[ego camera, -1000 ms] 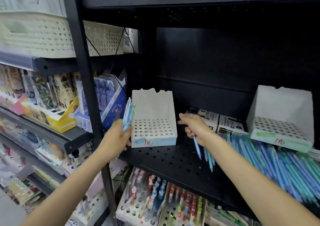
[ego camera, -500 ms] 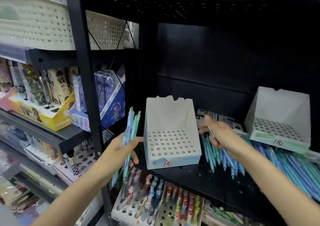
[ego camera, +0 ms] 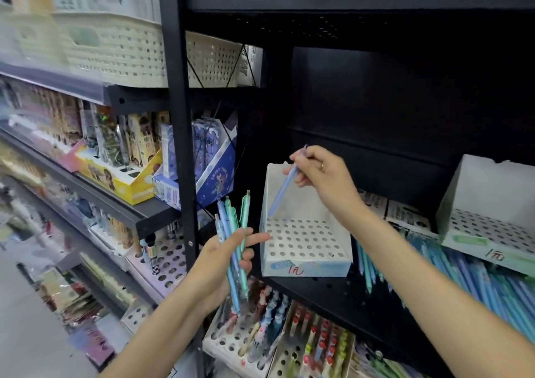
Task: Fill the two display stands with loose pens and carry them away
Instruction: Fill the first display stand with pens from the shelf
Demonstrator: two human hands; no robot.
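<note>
The right hand (ego camera: 324, 175) is pinching a blue pen (ego camera: 282, 190) above the near display stand (ego camera: 304, 244); the left hand (ego camera: 223, 264) is gripping a pen bundle (ego camera: 233, 233).

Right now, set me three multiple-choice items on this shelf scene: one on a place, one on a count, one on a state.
1. Where does the pile of loose pens lie?
A. on the black shelf, right of the near stand
B. inside the cream basket
C. on the floor

2. How many white display stands sit on the black shelf?
A. one
B. two
C. four

3. What state is the near stand in?
A. full of pens
B. tipped over
C. holes empty, one pen coming in

Key: 1 A, the pens spread between the two stands. 2 B, the near stand and the far stand. 3 C, the right hand pinches a blue pen tip-down over bare holes.
</note>
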